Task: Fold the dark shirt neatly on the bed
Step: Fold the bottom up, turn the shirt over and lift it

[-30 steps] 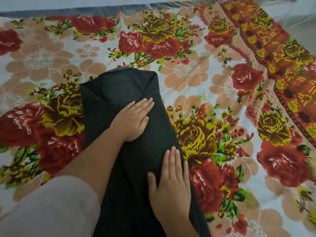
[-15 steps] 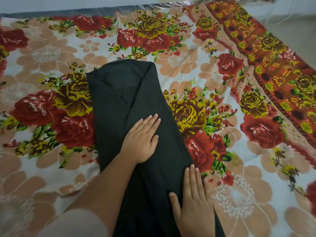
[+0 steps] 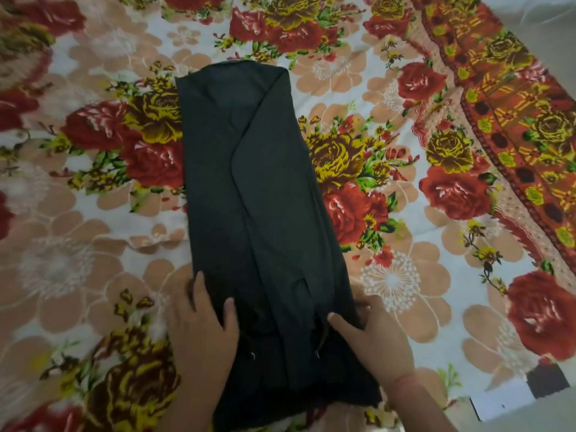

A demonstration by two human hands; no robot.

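The dark shirt (image 3: 255,188) lies on the bed as a long narrow strip, its sides folded inward, running from the far middle toward me. My left hand (image 3: 202,332) grips its near left edge, thumb on top of the cloth and fingers along the side. My right hand (image 3: 371,335) pinches the near right edge, thumb on top and fingers curled under. The near end of the shirt, with small metal rings, lies between my wrists.
The bed is covered by a floral sheet (image 3: 436,275) with red and yellow roses. An orange patterned border (image 3: 514,113) runs along the right. The bed's near right corner and a white object with a dark patch (image 3: 530,391) show at lower right.
Both hands slid down from pressing flat on the shirt's middle to gripping its near edges. The view has tilted downward over the shirt.
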